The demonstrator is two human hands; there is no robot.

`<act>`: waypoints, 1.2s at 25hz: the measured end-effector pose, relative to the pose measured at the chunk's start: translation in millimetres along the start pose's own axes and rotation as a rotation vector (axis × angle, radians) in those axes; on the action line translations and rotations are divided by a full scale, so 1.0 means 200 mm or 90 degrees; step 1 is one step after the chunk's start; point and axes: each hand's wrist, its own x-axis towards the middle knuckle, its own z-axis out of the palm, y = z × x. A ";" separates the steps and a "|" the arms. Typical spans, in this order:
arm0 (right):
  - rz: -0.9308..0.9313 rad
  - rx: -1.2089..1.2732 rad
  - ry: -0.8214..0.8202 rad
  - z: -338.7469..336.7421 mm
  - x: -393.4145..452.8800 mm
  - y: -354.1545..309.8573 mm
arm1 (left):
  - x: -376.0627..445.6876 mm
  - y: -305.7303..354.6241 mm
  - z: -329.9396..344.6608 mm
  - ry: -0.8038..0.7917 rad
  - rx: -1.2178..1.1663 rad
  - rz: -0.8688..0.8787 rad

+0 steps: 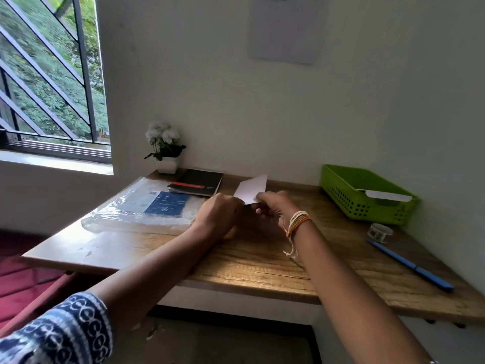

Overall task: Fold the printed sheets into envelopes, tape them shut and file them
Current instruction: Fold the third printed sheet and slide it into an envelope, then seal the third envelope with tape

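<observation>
A small folded white sheet (252,189) is held up above the wooden desk (252,258), near its far middle. My left hand (219,215) pinches its lower left corner and my right hand (275,208) pinches its lower right edge. The sheet's upper part stands free, tilted toward the wall. A green plastic basket (341,198) at the far right holds one white folded paper (388,195). A roll of tape (379,232) lies in front of the basket.
A blue pen (409,264) lies near the right edge. A clear plastic pack with a blue label (147,206) covers the left side. Dark notebooks (199,183) and a potted white flower (165,151) stand at the back by the wall.
</observation>
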 end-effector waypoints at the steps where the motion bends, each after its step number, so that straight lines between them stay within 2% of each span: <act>1: -0.027 0.044 -0.010 0.00 -0.03 -0.01 | 0.00 0.00 -0.01 0.070 -0.038 -0.001; 3: -0.077 0.115 -0.016 -0.02 -0.06 0.00 | 0.00 -0.01 -0.03 0.188 -0.163 -0.049; 5: -0.141 0.085 0.042 -0.03 -0.07 0.02 | 0.01 -0.01 -0.03 0.228 -0.283 -0.152; 6: -0.188 0.005 0.096 -0.04 -0.07 0.04 | 0.01 -0.01 -0.04 0.223 -0.364 -0.211; 8: -0.313 -0.204 0.203 -0.07 -0.07 0.07 | 0.00 -0.02 -0.07 0.172 -0.624 -0.361; 10: -0.385 -0.360 0.216 -0.09 -0.07 0.11 | -0.01 -0.06 -0.08 0.111 -0.820 -0.484; 11: -0.389 -0.417 0.194 -0.10 -0.07 0.12 | -0.01 -0.09 -0.07 0.073 -0.827 -0.523; 14: -0.345 -0.548 0.077 -0.09 -0.07 0.15 | 0.00 -0.07 -0.04 -0.041 -0.716 -0.570; 17: -0.293 -0.645 -0.052 -0.05 -0.07 0.18 | 0.01 -0.02 -0.03 -0.086 -0.601 -0.518; 19: -0.237 -0.743 -0.102 -0.05 -0.04 0.19 | 0.02 -0.02 -0.03 -0.110 -0.586 -0.541; 21: -0.170 -0.812 -0.104 -0.12 0.01 0.19 | 0.02 -0.03 -0.02 -0.121 -0.567 -0.570; 24: -0.043 -0.858 -0.032 -0.33 0.11 0.23 | 0.01 -0.03 -0.02 -0.110 -0.481 -0.535; 27: 0.048 -0.830 0.012 -0.50 0.12 0.27 | 0.01 -0.01 -0.01 -0.115 -0.238 -0.429; 30: 0.039 -0.821 0.023 -0.53 0.06 0.29 | -0.02 0.06 -0.02 -0.170 -0.023 -0.282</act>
